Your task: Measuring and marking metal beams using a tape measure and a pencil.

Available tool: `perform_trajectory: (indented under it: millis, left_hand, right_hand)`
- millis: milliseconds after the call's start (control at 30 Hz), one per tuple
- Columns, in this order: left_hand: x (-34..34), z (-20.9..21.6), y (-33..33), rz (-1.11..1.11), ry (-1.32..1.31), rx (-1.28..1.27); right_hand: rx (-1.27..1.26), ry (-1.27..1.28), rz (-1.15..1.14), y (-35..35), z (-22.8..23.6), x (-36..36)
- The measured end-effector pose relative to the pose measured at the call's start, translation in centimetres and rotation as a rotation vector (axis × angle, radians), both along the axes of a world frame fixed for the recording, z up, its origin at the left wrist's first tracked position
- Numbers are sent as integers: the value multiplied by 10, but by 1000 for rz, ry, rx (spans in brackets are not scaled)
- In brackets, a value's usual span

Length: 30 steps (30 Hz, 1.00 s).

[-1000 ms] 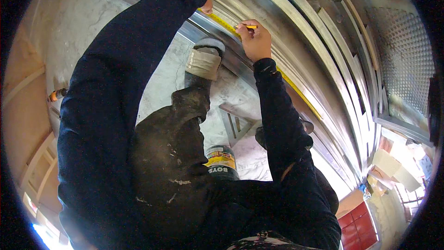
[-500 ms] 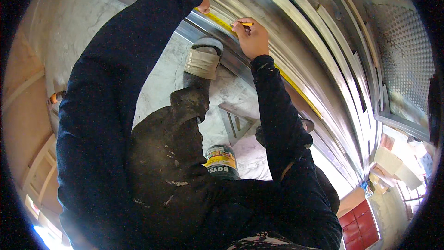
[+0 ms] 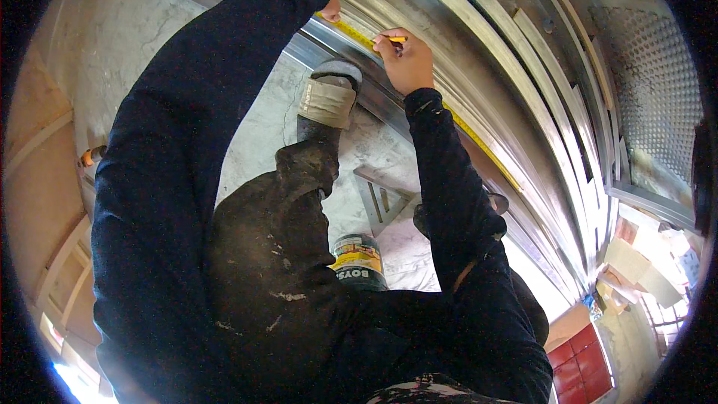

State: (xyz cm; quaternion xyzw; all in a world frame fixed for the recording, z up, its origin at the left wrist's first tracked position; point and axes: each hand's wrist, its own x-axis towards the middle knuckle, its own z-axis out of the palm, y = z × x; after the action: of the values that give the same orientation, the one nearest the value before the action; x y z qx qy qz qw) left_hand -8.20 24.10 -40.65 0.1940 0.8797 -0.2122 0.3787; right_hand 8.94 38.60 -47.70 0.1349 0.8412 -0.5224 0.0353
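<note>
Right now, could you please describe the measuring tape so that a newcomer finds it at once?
Find the long metal bars curving across the upper right. Along them, from the left hand past the right hand, runs the measuring tape. Its yellow colour sets it apart from the metal bars, its length from the short pencil.

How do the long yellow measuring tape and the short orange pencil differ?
The long yellow measuring tape stretches along the silvery metal bars; the short orange pencil is far shorter. The tape slants down rightward, while the pencil sits nearly level in the picture, gripped in the person's bare right hand. Both are slim and warm-coloured.
</note>
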Motion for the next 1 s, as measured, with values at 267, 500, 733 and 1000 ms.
perform_trajectory:
  millis: [267, 500, 733, 1000]
  left_hand:
    - [1, 0, -1, -53, 21, 2]
    - [3, 16, 0, -6, 25, 47]
    - [6, 7, 1, 9, 60, 18]
    - [-7, 13, -3, -22, -80, 55]
  right_hand:
    - [460, 203, 147, -2, -8, -8]
    - [11, 108, -134, -3, -8, 3]
    - [17, 46, -45, -2, -4, -1]
    - [46, 69, -40, -5, -3, -1]
